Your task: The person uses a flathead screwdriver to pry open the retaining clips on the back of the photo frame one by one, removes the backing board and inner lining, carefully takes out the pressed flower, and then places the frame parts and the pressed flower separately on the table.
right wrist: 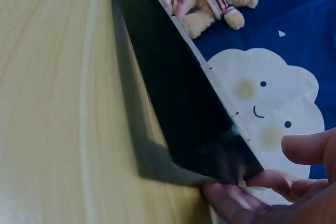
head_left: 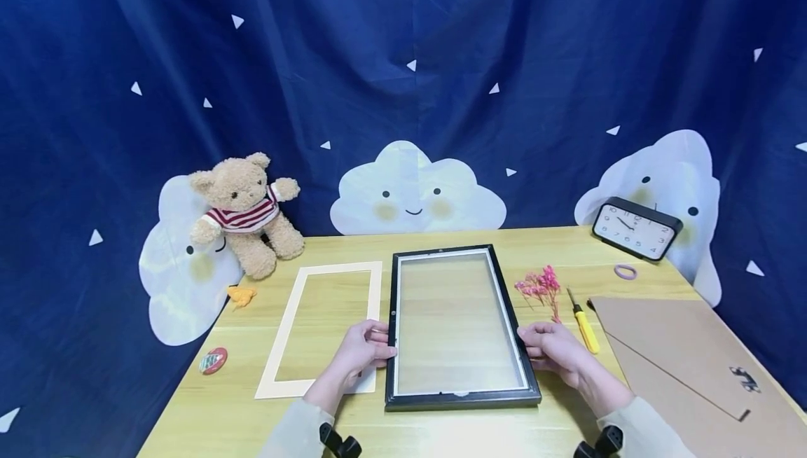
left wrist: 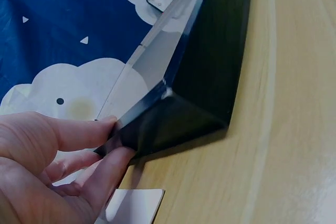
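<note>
A black picture frame point(head_left: 461, 328) with glass is being held flat on the wooden table point(head_left: 441, 430) by the left hand point(head_left: 361, 351) and the right hand point(head_left: 550, 350), each gripping one long side. A cream mat board point(head_left: 285, 346) is lying just beside the frame, under the left hand.

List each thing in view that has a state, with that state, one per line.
black frame: flat on the table, glass in, backing off
left hand: grips the frame's left edge
right hand: grips the frame's right edge
cream mat: flat, left of frame
backing board: lying apart
teddy bear: sitting up
</note>
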Tool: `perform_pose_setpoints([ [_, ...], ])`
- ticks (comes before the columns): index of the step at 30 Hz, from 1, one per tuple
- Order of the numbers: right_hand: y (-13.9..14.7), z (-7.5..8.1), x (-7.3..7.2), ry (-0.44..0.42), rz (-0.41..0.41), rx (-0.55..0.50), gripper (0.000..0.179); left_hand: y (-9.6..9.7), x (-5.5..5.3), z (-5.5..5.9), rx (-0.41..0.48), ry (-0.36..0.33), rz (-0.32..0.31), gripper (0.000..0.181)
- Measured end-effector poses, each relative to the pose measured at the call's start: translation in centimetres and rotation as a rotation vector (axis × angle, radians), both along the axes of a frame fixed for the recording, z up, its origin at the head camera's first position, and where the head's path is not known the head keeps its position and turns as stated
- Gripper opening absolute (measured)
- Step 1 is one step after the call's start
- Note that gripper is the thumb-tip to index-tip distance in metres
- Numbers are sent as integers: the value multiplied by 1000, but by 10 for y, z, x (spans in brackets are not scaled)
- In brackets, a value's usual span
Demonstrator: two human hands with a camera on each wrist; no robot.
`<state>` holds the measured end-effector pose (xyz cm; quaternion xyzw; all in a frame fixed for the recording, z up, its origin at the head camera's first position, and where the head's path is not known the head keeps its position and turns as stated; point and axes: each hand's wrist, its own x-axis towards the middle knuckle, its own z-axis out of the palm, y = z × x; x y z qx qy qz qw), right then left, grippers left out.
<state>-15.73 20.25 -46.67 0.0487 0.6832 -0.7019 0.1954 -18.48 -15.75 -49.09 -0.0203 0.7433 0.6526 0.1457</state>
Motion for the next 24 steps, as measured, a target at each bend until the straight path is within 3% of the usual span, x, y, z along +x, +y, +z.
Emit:
perform_pose_setpoints([
  [6,0,3,-3,-22,-15,-120,39,1,1,0,-11,14,-14,53],
  [12,5,-1,-7,-89,62,-282,52,-1,-1,1,-57,3,-5,53],
  [18,7,-5,-10,-101,135,-366,44,-4,-2,7,-84,10,-7,53],
  [24,9,-8,-12,-125,228,-485,21,-3,-1,8,-108,0,-5,54],
])
